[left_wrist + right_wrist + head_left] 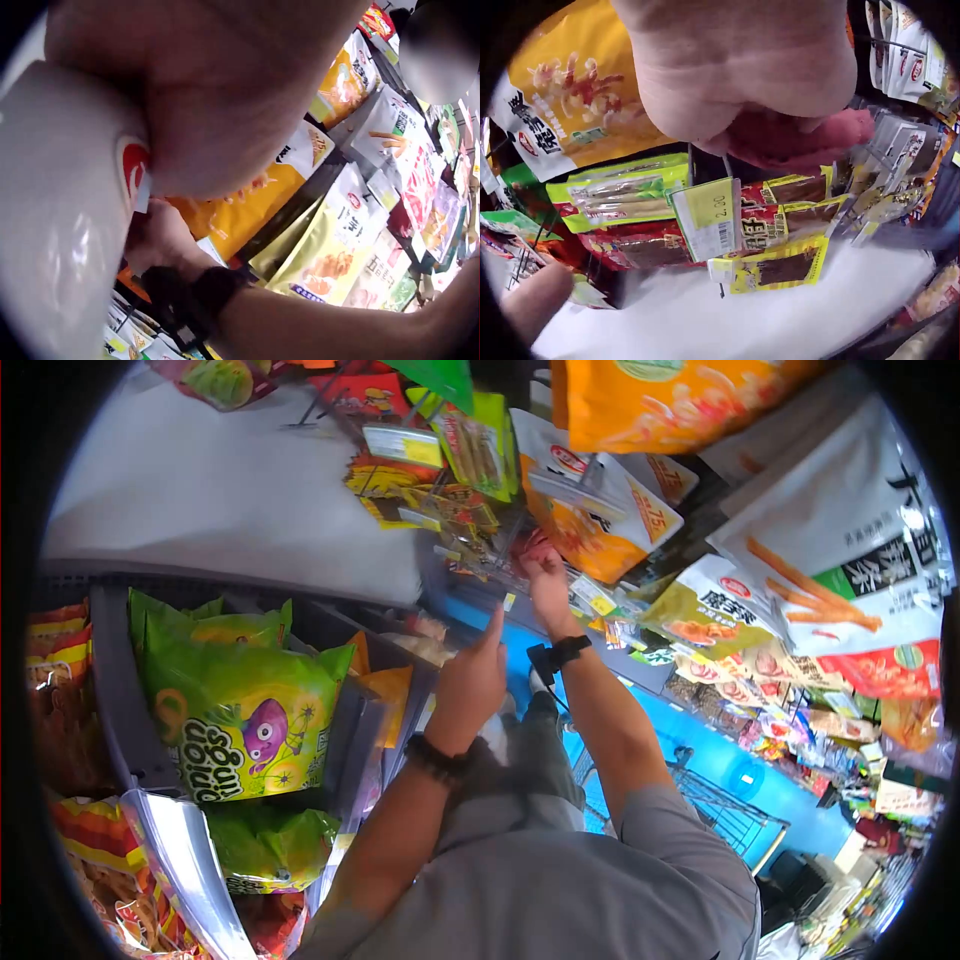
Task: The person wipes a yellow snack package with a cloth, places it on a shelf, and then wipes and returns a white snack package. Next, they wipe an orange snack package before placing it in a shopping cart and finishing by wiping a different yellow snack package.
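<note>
Among hanging snack packets, the right hand point(546, 588) has its fingers bent near a small reddish patch; whether that is a packet or fingertips is unclear. In the right wrist view the right hand point(742, 67) is above a price tag point(705, 221) and yellow-red packets point(780, 270). Lower in the head view, the left hand point(474, 685) has its index finger extended upward, touching nothing visible. Its palm point(217, 97) fills the top of the left wrist view, in front of an orange-white packet point(262, 202). A left fingertip point(540, 300) shows in the right wrist view.
Green snack bags point(240, 710) sit in a dark shelf bin at left. A pale panel point(240, 500) spans the upper left. Large packets, including a white one point(840, 550), hang at right. A wire cart point(715, 810) stands on the blue floor point(690, 740).
</note>
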`<state>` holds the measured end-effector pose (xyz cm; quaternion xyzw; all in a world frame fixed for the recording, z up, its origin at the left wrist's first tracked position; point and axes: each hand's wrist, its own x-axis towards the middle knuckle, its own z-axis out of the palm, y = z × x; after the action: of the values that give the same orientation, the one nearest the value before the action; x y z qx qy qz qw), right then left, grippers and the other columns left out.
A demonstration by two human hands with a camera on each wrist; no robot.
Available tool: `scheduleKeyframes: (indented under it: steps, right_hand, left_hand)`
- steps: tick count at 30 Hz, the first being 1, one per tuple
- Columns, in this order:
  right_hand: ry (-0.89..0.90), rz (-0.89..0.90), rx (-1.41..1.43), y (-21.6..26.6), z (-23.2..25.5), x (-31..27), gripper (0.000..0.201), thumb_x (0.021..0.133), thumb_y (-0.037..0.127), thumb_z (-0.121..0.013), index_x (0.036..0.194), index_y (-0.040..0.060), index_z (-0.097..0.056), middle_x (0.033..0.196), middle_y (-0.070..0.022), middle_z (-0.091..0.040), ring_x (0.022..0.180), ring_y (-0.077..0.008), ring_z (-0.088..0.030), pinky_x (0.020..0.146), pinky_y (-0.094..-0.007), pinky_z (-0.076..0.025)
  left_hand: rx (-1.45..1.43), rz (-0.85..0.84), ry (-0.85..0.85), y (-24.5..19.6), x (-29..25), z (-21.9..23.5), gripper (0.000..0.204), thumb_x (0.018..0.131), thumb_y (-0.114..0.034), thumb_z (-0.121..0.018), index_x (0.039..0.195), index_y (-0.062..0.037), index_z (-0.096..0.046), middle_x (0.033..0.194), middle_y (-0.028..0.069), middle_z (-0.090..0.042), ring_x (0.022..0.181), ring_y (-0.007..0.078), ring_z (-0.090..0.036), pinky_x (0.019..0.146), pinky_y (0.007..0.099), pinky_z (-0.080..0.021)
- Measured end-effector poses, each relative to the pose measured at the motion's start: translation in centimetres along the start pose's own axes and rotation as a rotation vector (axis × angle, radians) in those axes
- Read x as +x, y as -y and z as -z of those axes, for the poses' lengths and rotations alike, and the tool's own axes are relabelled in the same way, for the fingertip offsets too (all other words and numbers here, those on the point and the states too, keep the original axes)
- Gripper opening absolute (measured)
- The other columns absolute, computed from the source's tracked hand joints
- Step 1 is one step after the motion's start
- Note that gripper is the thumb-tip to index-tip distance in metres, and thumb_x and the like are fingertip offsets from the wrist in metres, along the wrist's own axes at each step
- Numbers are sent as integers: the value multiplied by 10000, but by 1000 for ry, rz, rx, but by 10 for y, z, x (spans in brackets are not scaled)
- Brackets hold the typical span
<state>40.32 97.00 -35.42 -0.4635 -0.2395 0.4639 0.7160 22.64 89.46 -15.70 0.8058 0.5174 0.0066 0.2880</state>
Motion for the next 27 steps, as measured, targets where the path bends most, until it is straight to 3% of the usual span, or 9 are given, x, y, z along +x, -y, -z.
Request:
scheduleKeyframes:
  steps: [1,8,11,14,17,20,23,26,27]
  right_hand:
    - [-28,-64,95,14,-9,-3,87,1022,62,-641,1107,81,-649,992,2,-659,838,-89,-585,711,-272,-470]
    - [6,-35,-55,33,-18,-6,74,1048,128,-652,1025,61,-671,836,6,-647,711,-113,-568,649,-288,-450]
    - [39,11,-418,21,-6,-10,194,1052,198,-675,966,25,-685,815,-29,-640,697,-135,-564,642,-311,-450]
    - [81,152,-657,13,2,-15,277,1098,280,-632,990,36,-705,833,3,-670,785,-108,-580,746,-290,-483]
    - [45,28,-533,20,-4,-20,278,1109,325,-613,1093,59,-696,884,1,-683,819,-137,-620,769,-302,-503]
    - [-52,-78,99,33,-21,-8,204,1106,301,-593,1129,101,-624,895,-30,-669,741,-176,-623,673,-350,-487]
    - [-231,-300,361,-3,3,12,129,1103,235,-577,1188,137,-568,970,-30,-685,777,-175,-646,673,-349,-501]
    - [-357,-392,435,-46,32,23,101,1096,204,-575,1156,123,-587,988,-41,-680,805,-175,-651,696,-341,-510]
    - [-239,-336,298,-37,30,20,89,1090,177,-575,1151,115,-593,1005,-42,-684,830,-175,-654,713,-337,-512]
  left_hand:
    - [-15,-37,-63,4,10,-3,669,977,-95,-616,1621,-133,-438,1161,253,-718,963,471,-704,799,547,-574]
    - [11,-110,-265,43,83,-54,683,965,-73,-554,1629,-169,-424,1410,216,-662,1060,456,-715,866,527,-601]
    - [-37,-101,-286,42,88,-57,614,970,-72,-550,1577,-150,-494,1473,177,-639,1103,435,-715,879,520,-602]
    - [-69,-139,-319,36,88,-52,550,978,-75,-557,1526,-120,-550,1469,159,-647,1128,416,-714,887,509,-602]
    - [-113,-133,-277,28,84,-44,579,950,-25,-581,1525,-80,-544,1437,213,-650,1156,434,-690,938,519,-580]
    - [-146,-123,-256,29,84,-47,587,939,0,-595,1522,-55,-544,1419,243,-651,1177,448,-675,972,520,-567]
    - [-174,-132,-258,33,85,-51,566,946,-1,-598,1510,-44,-558,1408,247,-658,1189,446,-673,984,513,-564]
    - [-178,-160,-269,36,86,-51,563,946,4,-597,1507,-38,-562,1390,249,-668,1189,443,-675,990,509,-563]
    - [-174,-171,-273,37,86,-51,564,945,7,-595,1507,-36,-561,1382,250,-672,1187,443,-676,991,508,-562]
